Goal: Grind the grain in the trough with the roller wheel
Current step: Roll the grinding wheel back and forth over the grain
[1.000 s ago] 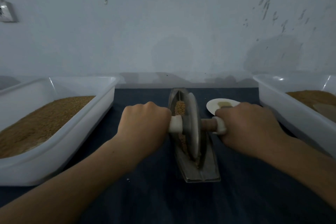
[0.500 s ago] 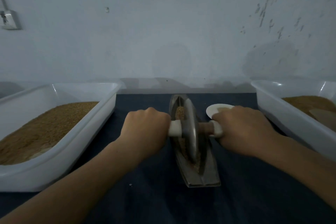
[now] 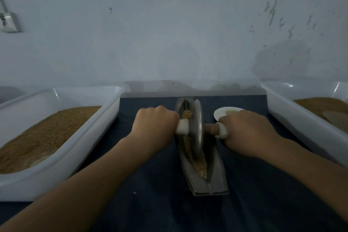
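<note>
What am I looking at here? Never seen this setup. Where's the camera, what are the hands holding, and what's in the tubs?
There is no machine here. A person works with bare hands, and the single view comes from a camera worn on their head, looking forward and down.

On a dark cloth lies a narrow metal trough with grain in its groove. A metal roller wheel stands upright in that groove. The left hand and right hand each grip one end of its axle.

The left tub and the right tub are white and hold brown grain. A small white dish lies just beyond the right hand. I cannot tell what is in it.
</note>
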